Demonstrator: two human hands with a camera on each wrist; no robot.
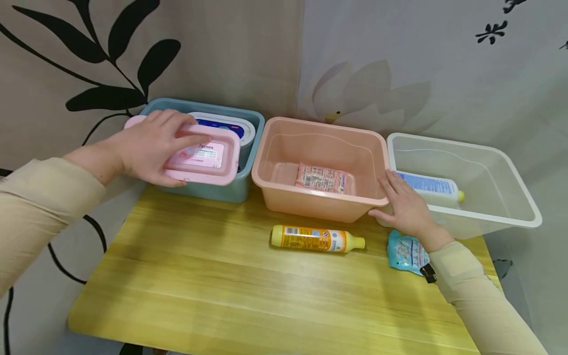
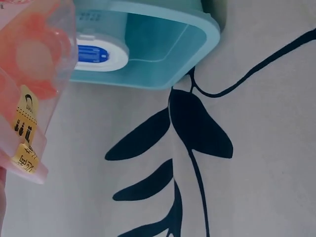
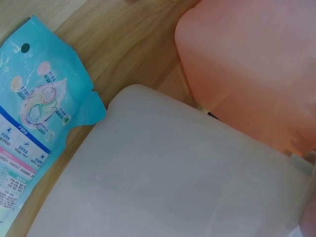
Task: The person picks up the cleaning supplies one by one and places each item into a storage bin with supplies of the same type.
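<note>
My left hand (image 1: 153,145) grips a clear plastic box with a pink lid (image 1: 226,170), fingers and thumb spread across its top and edge. The box is tilted over the blue bin (image 1: 204,192); in the left wrist view, orange-red contents show through the box's wall (image 2: 34,64). Inside the blue bin is a white-lidded tub (image 1: 246,129) with a dark blue label. On the right, my right hand (image 1: 406,207) rests with straightened fingers at the adjoining rims of the peach bin (image 1: 310,209) and the white bin (image 1: 470,222).
A pink packet (image 1: 321,178) lies in the peach bin, and a white bottle with a blue label (image 1: 432,187) lies in the white one. On the wooden table (image 1: 222,296) are a yellow bottle (image 1: 315,239) on its side and a light-blue pouch (image 1: 404,251), close to my right wrist.
</note>
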